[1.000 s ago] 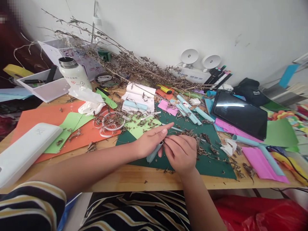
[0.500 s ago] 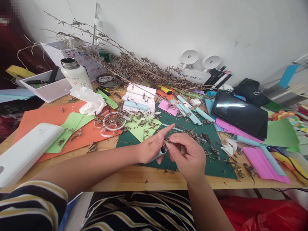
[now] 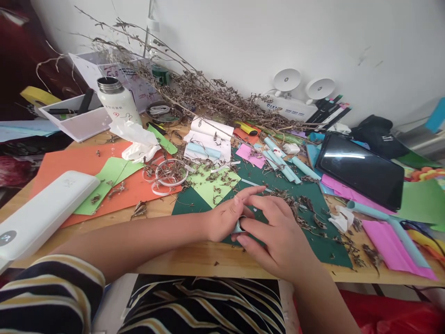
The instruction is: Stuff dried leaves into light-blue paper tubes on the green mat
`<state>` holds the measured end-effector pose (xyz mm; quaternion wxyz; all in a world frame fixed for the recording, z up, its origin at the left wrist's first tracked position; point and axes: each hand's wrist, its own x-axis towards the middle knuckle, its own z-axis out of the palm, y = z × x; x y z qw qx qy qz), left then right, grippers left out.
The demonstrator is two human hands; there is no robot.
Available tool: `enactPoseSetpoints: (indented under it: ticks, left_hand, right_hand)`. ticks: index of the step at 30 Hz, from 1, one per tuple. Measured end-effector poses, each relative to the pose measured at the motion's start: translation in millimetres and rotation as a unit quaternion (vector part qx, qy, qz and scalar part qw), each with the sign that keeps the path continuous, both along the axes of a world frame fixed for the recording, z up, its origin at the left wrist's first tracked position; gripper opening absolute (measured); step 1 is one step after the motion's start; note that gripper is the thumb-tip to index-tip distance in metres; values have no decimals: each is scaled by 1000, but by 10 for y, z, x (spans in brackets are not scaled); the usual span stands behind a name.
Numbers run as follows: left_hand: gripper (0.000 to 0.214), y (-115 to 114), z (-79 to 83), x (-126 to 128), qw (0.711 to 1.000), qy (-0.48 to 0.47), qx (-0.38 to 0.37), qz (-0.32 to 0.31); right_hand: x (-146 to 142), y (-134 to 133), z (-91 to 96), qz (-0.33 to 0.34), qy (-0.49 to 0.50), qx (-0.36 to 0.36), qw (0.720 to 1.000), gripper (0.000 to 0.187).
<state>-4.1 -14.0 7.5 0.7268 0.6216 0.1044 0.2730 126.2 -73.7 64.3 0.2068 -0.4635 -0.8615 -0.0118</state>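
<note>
Left hand (image 3: 225,215) pinching a pale blue paper roll (image 3: 239,227), right hand (image 3: 278,234) curled over its end, grip unclear, both above the green mat (image 3: 323,246), dried leaves (image 3: 298,217) on the mat.

Wooden surface (image 3: 194,257) was cluttered, dark green sheet (image 3: 323,241) lay at its near edge, orange sheet (image 3: 66,162) to the left, white case (image 3: 45,211) beside it, dried leaf fragments (image 3: 297,211) scattered throughout.
</note>
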Motion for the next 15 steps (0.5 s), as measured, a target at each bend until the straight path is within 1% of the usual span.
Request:
enactPoseSetpoints:
  ticks: [2,3,6,7,8,11,13,15]
  left_hand:
    - [76,2,-1,2,1000,-1,3,-8]
    - [76,4,3,2,1000,-3,4,-14]
    - [76,8,25,-6,1000,-9,6,-24]
    - [76,10,35,-10,1000,-9,6,-25]
    - [76,11,44,-15,1000,-6,7,-26]
    - [78,6,64,-25,1000,11,10,-25]
    - [79,-5,72,-24,1000,21,1,-13]
    - [79,-17,75,-20,1000,26,-11,4]
  right_hand:
    - [31,-10,32,7,-15,-30,999,16]
    - [53,-14,40,15,1,-35,999,16]
    - [118,-20,37,30,101,-15,994,18]
    - [128,-18,34,33,118,-10,992,19]
    - [129,-14,34,34,113,-12,993,19]
    - [80,4,84,31,23,-64,997,16]
    - [20,25,156,21,-34,-105,994,14]
    - [-39,57,235,15,-84,-122,989,14]
